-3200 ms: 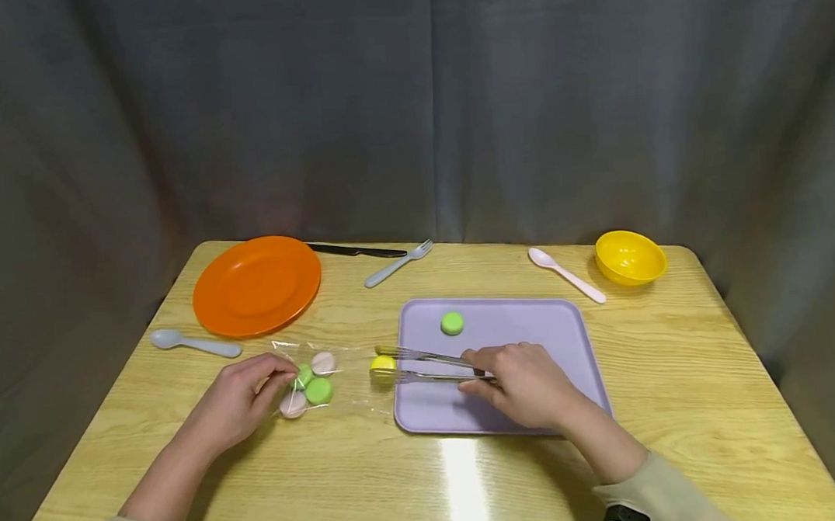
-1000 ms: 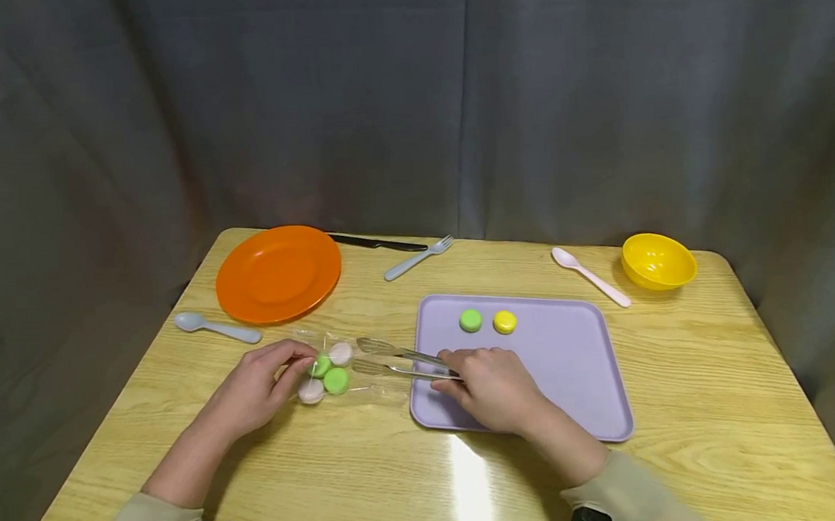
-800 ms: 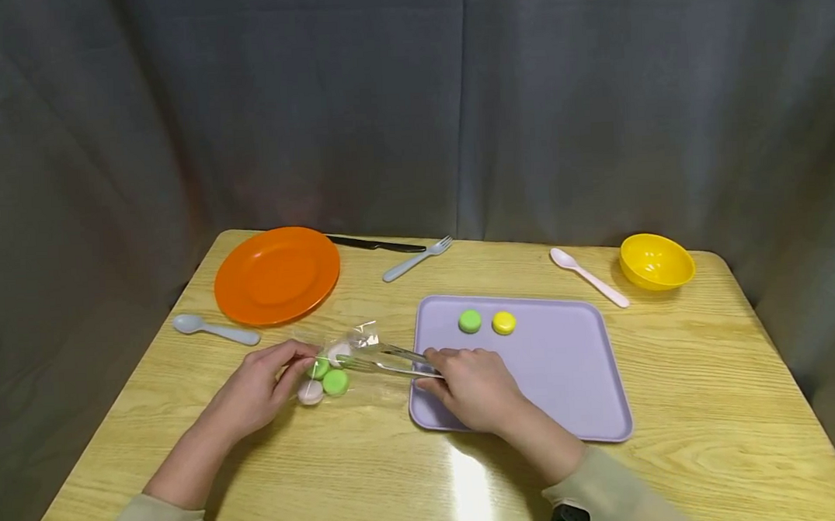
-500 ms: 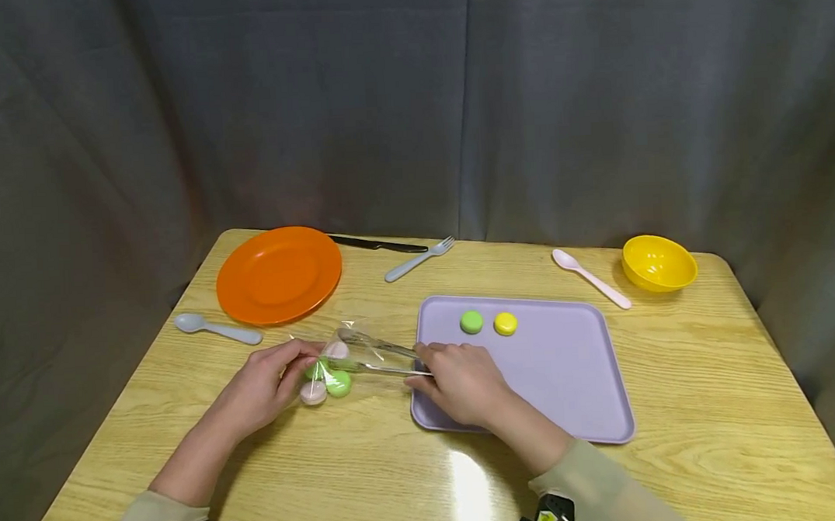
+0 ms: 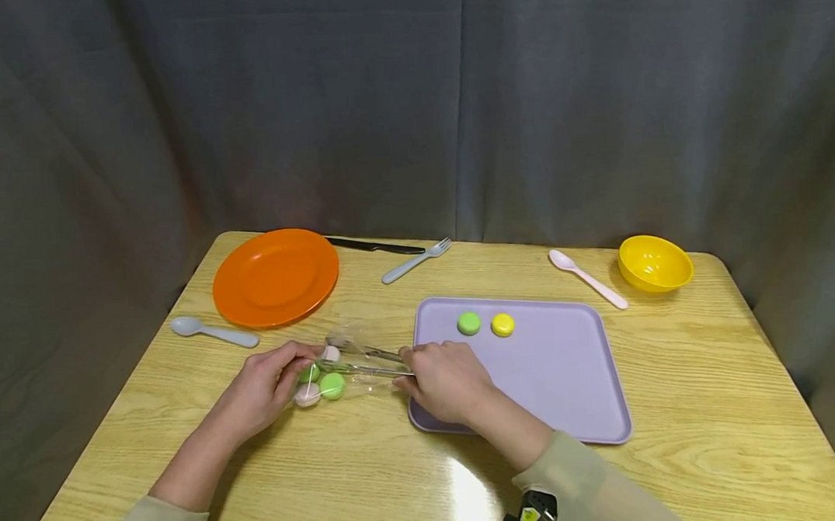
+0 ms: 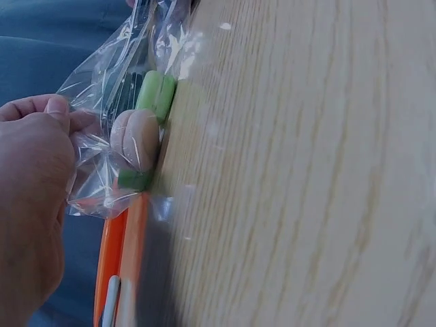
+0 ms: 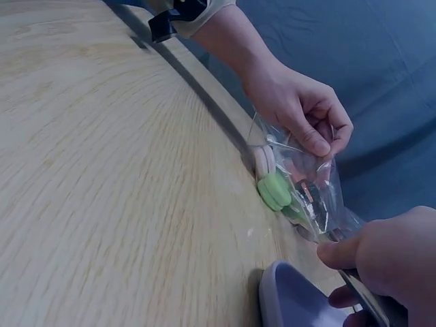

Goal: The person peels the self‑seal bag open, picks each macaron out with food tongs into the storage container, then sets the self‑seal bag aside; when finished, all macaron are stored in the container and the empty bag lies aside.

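Currently left hand (image 5: 258,388) is in a thumb-and-finger pinch on the clear bag (image 5: 360,385). Right hand (image 5: 447,380) is curled round the metal tongs (image 5: 376,370), arms spread, tips inside the bag. Bag's on the table (image 5: 356,465) just left of the purple tray (image 5: 549,387), two green macarons (image 5: 332,385) and two pink macarons (image 5: 307,395) in it.

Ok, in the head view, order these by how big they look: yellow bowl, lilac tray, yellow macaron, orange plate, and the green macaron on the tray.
1. Lilac tray
2. Orange plate
3. Yellow bowl
4. Yellow macaron and green macaron: too alike to rank.
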Demonstrator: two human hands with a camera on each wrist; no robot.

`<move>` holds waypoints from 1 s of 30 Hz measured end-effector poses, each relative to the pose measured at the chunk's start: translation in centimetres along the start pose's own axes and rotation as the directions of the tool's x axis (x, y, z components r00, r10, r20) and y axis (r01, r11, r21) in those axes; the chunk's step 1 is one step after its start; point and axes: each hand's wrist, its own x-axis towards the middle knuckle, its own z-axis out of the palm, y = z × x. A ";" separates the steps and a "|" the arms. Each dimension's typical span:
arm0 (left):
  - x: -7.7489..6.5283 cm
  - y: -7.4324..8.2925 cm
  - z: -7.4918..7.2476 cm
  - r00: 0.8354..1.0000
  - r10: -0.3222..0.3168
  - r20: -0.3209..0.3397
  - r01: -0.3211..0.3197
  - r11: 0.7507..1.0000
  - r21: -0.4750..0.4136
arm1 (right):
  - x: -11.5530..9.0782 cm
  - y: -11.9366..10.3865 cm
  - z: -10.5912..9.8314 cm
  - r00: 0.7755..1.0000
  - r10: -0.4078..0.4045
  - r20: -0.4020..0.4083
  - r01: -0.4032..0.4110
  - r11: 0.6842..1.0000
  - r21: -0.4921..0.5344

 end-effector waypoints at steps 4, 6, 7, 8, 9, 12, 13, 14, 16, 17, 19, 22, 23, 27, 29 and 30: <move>0.1 0.1 0.0 1.000 -0.012 -0.011 0.012 1.000 0.001 | -0.4 0.4 -0.2 1.000 0.000 -0.011 0.000 1.000 0.008; 0.0 0.1 0.0 0.999 -0.028 -0.016 0.028 1.000 0.013 | -0.8 0.8 -0.4 1.000 -0.004 -0.020 0.005 1.000 0.025; -0.1 0.1 -0.1 0.999 -0.036 -0.017 0.036 0.999 0.020 | -1.0 1.0 -0.5 1.000 -0.008 -0.025 0.009 0.999 0.033; -0.1 0.2 -0.2 0.999 -0.042 -0.018 0.042 0.999 0.028 | -1.3 1.2 -0.7 0.999 -0.012 -0.031 0.014 0.999 0.040; -0.2 0.2 -0.2 0.999 -0.047 -0.017 0.047 0.998 0.033 | -1.5 1.4 -0.9 0.999 -0.015 -0.038 0.017 0.999 0.047; -0.3 0.2 -0.4 0.999 -0.045 -0.015 0.046 0.998 0.043 | -2.4 2.2 -1.5 0.998 -0.015 -0.058 0.019 0.998 0.066; -0.3 0.2 -0.4 0.999 -0.043 -0.014 0.044 0.998 0.043 | -2.7 2.5 -1.7 0.998 -0.011 -0.062 0.015 0.997 0.070; -0.3 0.2 -0.4 0.999 -0.040 -0.013 0.041 0.998 0.043 | -3.1 2.7 -1.9 0.998 -0.004 -0.066 0.009 0.997 0.072; -0.3 0.2 -0.4 0.999 -0.033 -0.014 0.033 0.999 0.041 | -3.9 3.2 -2.3 0.997 0.008 -0.073 -0.002 0.997 0.076; -0.4 0.1 -0.4 0.999 -0.031 -0.016 0.032 0.998 0.045 | -4.4 3.5 -2.5 0.997 0.013 -0.074 -0.007 0.997 0.076; -0.5 0.0 -0.5 0.999 -0.023 -0.024 0.024 0.998 0.050 | -5.3 4.0 -2.9 0.997 0.025 -0.079 -0.019 0.997 0.076; -0.8 -0.2 -0.5 0.999 0.009 -0.041 -0.007 0.999 0.046 | -6.7 4.9 -3.4 0.995 0.040 -0.091 -0.033 0.996 0.077; -0.8 -0.3 -0.5 0.999 0.022 -0.046 -0.020 0.999 0.046 | -7.1 5.2 -3.5 0.994 0.046 -0.097 -0.038 0.996 0.081; -0.7 -0.7 -0.6 0.996 0.072 -0.059 -0.071 0.997 0.029 | -9.1 6.7 -4.4 0.989 0.084 -0.124 -0.072 0.992 0.104; -0.5 -0.9 -0.6 0.994 0.088 -0.063 -0.086 0.996 0.026 | -10.0 7.4 -5.0 0.984 0.104 -0.141 -0.088 0.990 0.113; -0.5 -0.9 -0.6 0.994 0.090 -0.066 -0.088 0.996 0.026 | -10.4 7.8 -5.2 0.982 0.117 -0.150 -0.100 0.988 0.117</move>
